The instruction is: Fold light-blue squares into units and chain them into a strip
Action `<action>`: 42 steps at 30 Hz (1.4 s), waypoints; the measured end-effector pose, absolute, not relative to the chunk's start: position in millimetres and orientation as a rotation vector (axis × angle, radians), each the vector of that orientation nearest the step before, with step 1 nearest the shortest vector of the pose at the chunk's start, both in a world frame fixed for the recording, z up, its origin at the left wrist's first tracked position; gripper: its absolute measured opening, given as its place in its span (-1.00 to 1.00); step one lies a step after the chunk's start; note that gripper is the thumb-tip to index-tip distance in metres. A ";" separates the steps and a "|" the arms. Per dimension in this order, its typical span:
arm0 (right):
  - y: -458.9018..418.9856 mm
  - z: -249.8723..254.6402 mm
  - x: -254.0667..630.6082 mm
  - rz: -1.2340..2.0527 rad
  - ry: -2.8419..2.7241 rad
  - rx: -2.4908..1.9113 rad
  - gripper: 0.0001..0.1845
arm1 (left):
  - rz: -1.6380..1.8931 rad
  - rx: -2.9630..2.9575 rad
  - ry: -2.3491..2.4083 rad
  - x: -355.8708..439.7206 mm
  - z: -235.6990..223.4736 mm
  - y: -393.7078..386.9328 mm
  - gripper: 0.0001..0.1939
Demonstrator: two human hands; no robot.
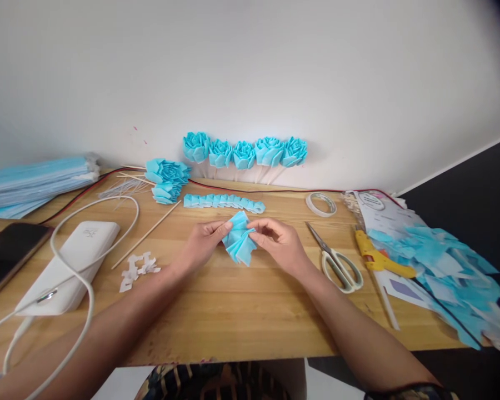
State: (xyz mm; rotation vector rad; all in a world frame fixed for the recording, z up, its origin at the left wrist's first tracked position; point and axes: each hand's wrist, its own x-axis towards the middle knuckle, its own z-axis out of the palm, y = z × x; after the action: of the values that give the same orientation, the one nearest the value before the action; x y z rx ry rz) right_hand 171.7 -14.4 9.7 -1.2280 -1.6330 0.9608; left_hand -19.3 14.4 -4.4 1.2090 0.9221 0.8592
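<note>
Between my two hands, above the middle of the wooden table, is a pleated piece of light blue sheet material (240, 244), fanned out at its lower edge. My left hand (207, 239) pinches its left side between thumb and fingers. On the other side my right hand (277, 239) grips the upper right part with thumb and forefinger. Just behind the hands lies a row of small folded blue petals (220, 200). Several blue flowers on sticks (244, 155) lean against the wall, and more blue flowers (166, 179) lie to their left.
To the right are scissors (337, 264), a tape roll (320, 204), a yellow glue gun (379, 258) and a heap of blue scraps (450, 266). At left lie a power bank (73, 266) with cable, a phone (12, 253), a thin stick (145, 234), white scraps (138, 269) and stacked blue sheets (37, 180).
</note>
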 end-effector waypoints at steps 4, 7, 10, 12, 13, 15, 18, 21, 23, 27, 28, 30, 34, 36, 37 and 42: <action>-12.1 9.2 171.4 0.883 -1.620 -1.265 -0.79 | 0.818 1.234 0.890 -19.8 -3.3 13.8 -0.62; -10.8 8.3 173.0 0.842 -1.595 -1.294 -0.80 | 0.805 1.218 0.879 -19.9 -4.4 13.6 -0.59; -9.8 8.2 175.8 0.838 -1.603 -1.297 -0.80 | 0.839 1.174 0.893 -19.6 -6.8 14.9 -0.58; -10.4 11.4 177.6 0.845 -1.659 -1.268 -0.82 | 0.882 1.141 0.904 -19.6 -8.4 16.2 -0.59; -11.4 14.3 178.3 0.842 -1.706 -1.234 -0.85 | 0.903 1.127 0.909 -19.8 -9.0 16.9 -0.60; -14.6 21.8 179.2 0.833 -1.825 -1.124 -0.89 | 0.934 1.107 0.920 -20.2 -9.5 17.8 -0.60; -21.1 31.4 178.8 0.924 -1.943 -0.956 -0.92 | 0.946 1.094 0.934 -20.8 -8.2 17.5 -0.60; -24.7 29.2 175.9 1.104 -1.899 -1.005 -0.89 | 0.916 1.121 0.932 -20.6 -6.1 15.3 -0.60; -23.9 21.1 172.8 1.127 -1.801 -1.138 -0.86 | 0.885 1.159 0.941 -19.9 -5.5 13.6 -0.59; -18.3 3.7 166.8 1.097 -1.564 -1.272 -0.82 | 0.858 1.228 0.971 -17.9 -5.2 11.8 -0.58; -17.3 1.2 165.8 1.097 -1.533 -1.280 -0.81 | 0.859 1.233 0.969 -17.4 -5.0 11.6 -0.58; -16.4 -1.4 164.6 1.091 -1.505 -1.289 -0.81 | 0.856 1.219 0.962 -16.7 -4.3 11.3 -0.58; -17.3 -1.2 164.1 1.041 -1.513 -1.309 -0.82 | 0.839 1.206 0.949 -16.6 -3.4 10.6 -0.58; -17.8 -0.6 164.0 1.007 -1.530 -1.325 -0.83 | 0.828 1.212 0.937 -16.8 -2.8 10.2 -0.58; -18.1 -0.4 163.9 0.996 -1.538 -1.331 -0.83 | 0.821 1.214 0.934 -17.0 -2.3 10.0 -0.59; -18.8 -1.3 163.4 0.962 -1.558 -1.347 -0.82 | 0.782 1.221 0.904 -16.3 -1.1 9.8 -0.65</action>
State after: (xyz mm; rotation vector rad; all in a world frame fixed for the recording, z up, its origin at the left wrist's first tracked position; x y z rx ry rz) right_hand 163.4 -18.8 -1.3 -1.3469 -1.5581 0.9619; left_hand -16.3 9.8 -1.1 1.2213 0.9044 0.7816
